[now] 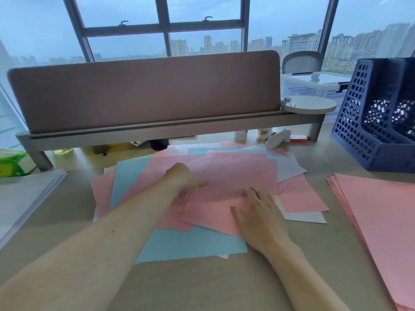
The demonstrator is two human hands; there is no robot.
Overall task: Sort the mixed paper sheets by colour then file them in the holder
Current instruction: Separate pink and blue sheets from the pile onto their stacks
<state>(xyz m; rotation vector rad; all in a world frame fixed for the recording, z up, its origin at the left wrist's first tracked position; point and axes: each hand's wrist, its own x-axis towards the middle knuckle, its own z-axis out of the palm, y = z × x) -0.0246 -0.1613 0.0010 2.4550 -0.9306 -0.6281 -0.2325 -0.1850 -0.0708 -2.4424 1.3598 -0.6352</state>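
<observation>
A mixed pile of pink, light blue and white sheets [139,176] lies spread over the middle of the desk. On top of it sits a pink sheet [211,212]. My left hand [184,178] is at that sheet's left edge, with fingers tucked under it and showing faintly through the paper. My right hand [258,214] presses flat on the same sheet with straight fingers. A sorted stack of pink sheets [381,212] lies at the right. The dark blue mesh file holder [368,122] stands at the back right.
A white stack of sheets [27,198] lies at the left edge. A brown desk divider [143,90] on a grey rail runs across the back, with small bottles, a white object and a green tissue pack [11,164] beneath and beside it.
</observation>
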